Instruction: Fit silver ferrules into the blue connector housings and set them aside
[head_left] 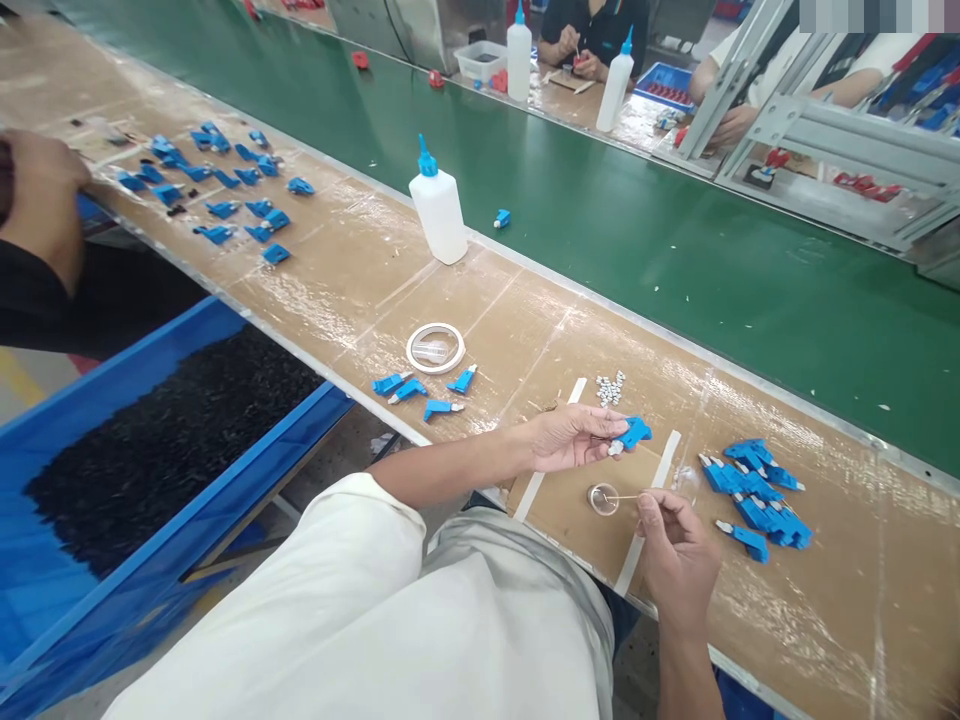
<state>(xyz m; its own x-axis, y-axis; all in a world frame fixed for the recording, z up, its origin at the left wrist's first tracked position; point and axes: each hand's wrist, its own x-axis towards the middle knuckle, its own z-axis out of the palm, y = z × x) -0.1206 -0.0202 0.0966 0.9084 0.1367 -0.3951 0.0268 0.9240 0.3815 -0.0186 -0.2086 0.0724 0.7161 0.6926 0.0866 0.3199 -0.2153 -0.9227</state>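
Note:
Between the thumb and fingers of my left hand (574,437) is a blue plastic part (636,432) with a whitish tip. My right hand (679,545) pinches a thin stick (630,497), whose far end reaches into a small round clear dish (602,499). The dish rests on a brown cardboard sheet (566,505) taped down with white strips. Just beyond my left hand lies a little heap of small whitish pieces (610,388). To the right of my right hand is a pile of blue parts (757,490) with white tips.
Left of me lie a white tape roll (436,348) and several blue parts (409,391). A white squeeze bottle (440,215) stands by the green conveyor belt (637,235). A blue bin (161,530) of black pieces sits below the table edge. Co-workers sit at left and across.

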